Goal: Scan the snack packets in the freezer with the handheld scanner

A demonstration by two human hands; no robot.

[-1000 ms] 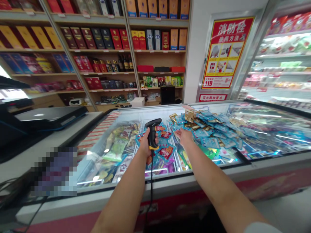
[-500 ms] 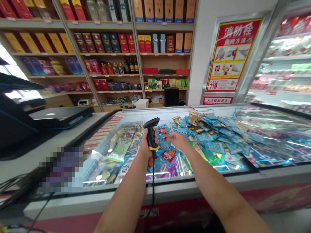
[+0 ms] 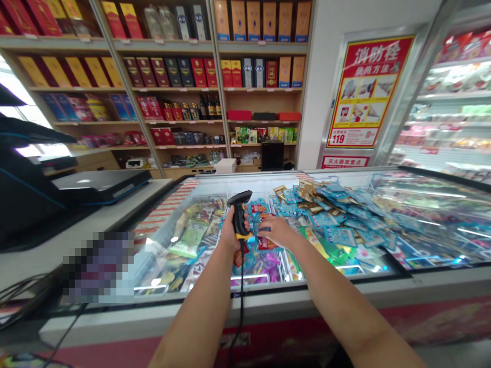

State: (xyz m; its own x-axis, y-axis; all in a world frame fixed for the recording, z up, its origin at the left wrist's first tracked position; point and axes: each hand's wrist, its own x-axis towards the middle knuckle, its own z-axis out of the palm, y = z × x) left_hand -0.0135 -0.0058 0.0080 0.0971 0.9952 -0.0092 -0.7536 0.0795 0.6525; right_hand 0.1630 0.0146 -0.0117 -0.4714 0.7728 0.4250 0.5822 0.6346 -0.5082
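Note:
A black and yellow barcode scanner (image 3: 240, 217) stands upright in my left hand (image 3: 230, 230), its head at the top and its cable running down over the counter's front edge. Just right of it, my right hand (image 3: 278, 231) reaches in with bent fingers, pinching at a red and blue snack packet (image 3: 265, 243); the fingertips partly cover it. More such packets lie around both hands on the glass top (image 3: 153, 266) of a chest freezer. To the right is a large heap of blue packets (image 3: 341, 207), with some gold-brown packets (image 3: 307, 189) among them.
Bagged goods (image 3: 190, 237) show under the glass. At left are a flat black device (image 3: 102, 184) on the counter, loose cables (image 3: 23, 291) and a blurred-out object (image 3: 99, 266). Behind stand shelves of boxes (image 3: 172, 71), a red fire-hydrant poster (image 3: 370, 92) and a chilled display (image 3: 456, 117).
My right hand has moved slightly down, its fingers now over the lower red packet. The scanner stays in my left hand in nearly the same place. The view has tilted slightly up.

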